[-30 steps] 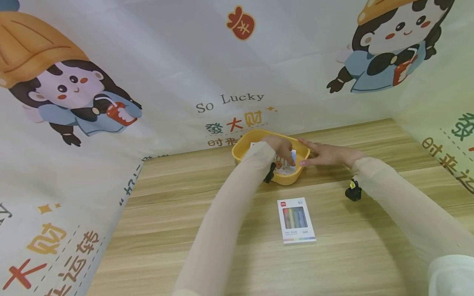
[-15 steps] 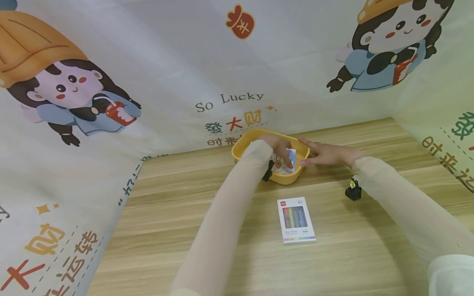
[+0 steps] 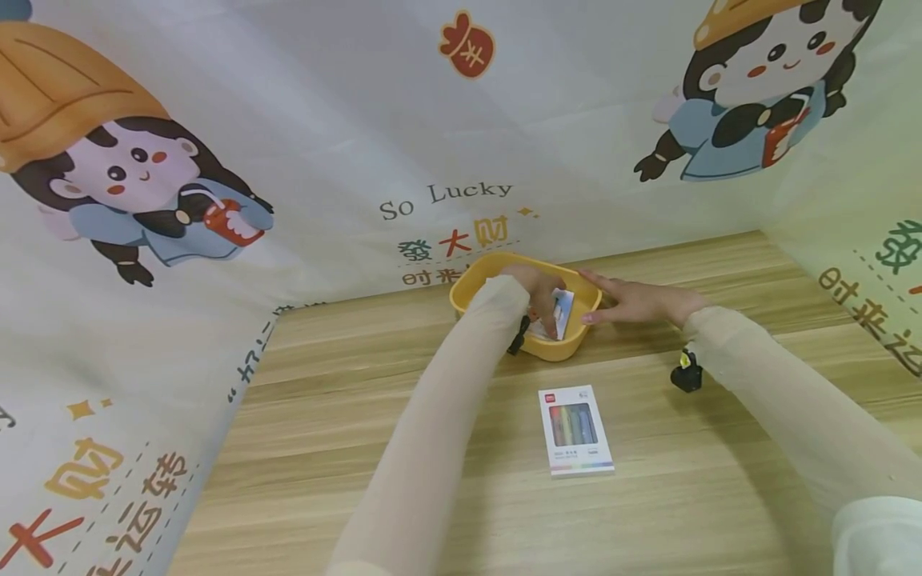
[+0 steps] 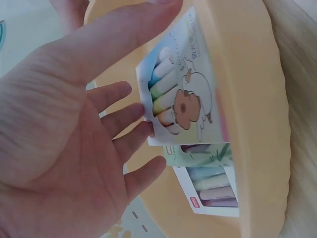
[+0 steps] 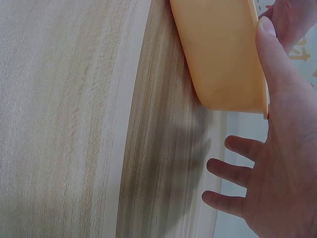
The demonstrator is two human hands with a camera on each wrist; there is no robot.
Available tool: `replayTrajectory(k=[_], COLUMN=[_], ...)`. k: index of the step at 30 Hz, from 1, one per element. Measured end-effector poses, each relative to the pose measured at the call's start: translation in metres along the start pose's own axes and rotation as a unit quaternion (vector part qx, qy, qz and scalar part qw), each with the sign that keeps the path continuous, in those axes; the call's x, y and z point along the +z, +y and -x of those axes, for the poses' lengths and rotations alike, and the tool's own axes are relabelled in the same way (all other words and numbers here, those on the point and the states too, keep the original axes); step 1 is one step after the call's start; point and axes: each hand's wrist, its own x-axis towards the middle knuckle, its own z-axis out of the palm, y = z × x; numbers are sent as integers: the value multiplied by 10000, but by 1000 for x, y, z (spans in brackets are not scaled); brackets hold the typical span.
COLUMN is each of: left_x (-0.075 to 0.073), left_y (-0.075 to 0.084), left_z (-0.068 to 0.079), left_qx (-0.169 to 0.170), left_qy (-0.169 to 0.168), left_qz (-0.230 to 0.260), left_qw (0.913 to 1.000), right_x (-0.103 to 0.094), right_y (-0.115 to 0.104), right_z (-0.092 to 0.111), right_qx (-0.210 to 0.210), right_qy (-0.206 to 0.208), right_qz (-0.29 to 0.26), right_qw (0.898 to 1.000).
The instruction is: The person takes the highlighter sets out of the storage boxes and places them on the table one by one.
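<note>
The left hand [image 4: 69, 144] has shifted, fingers apart, at 3 visible boxes [image 4: 183, 101] in 1 basket [image 3: 558, 351]; right hand [image 3: 637, 302] spread, its 3 o'clock; 1 pack [image 3: 576, 430], 5 o'clock, wooden tabletop [image 3: 346, 432], printed walls [image 3: 346, 104].

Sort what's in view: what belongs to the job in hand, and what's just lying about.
Job, it seems:
left hand
right hand
yellow bin
cartoon-printed box, green box and white windowed box inside it
probably also the box of coloured sticks, being similarly packaged

Just surroundings:
printed wall sheet
wood-grain tabletop
</note>
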Motion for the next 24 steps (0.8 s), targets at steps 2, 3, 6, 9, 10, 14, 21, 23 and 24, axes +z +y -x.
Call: replayTrajectory(k=[2, 3, 6, 9, 10, 14, 21, 23, 24], left_x=[0, 0, 0, 0, 0, 2, 2, 1, 1], left_y=[-1, -1, -2, -2, -2, -2, 1, 2, 3], left_z=[2, 3, 3, 1, -1, -3, 13, 18, 19], left_qx=[22, 18, -19, -100, -123, -182, -55, -119, -131], left_qy=[-13, -16, -34, -68, -60, -6, 59, 26, 27], left_qz=[-7, -22, -48, -72, -104, -152, -121, 8, 37], left_qw=[10000, 10000, 10000, 9999, 9999, 9997, 9999, 9999, 9999], right_x=[0, 0, -1, -1, -1, 0, 0, 0, 0], right_y=[-1, -1, -1, -1, -2, -2, -2, -2, -2], right_z=[0, 0, 0, 1, 1, 1, 1, 1, 2], right_qx=[9, 20, 26, 46, 45, 57, 153, 131, 131], right_qy=[-4, -5, -1, 8, 9, 12, -26, -38, -39], right_qz=[19, 16, 34, 29, 41, 39, 15, 27, 15], right_qw=[10000, 10000, 10000, 10000, 10000, 10000, 9999, 9999, 9999])
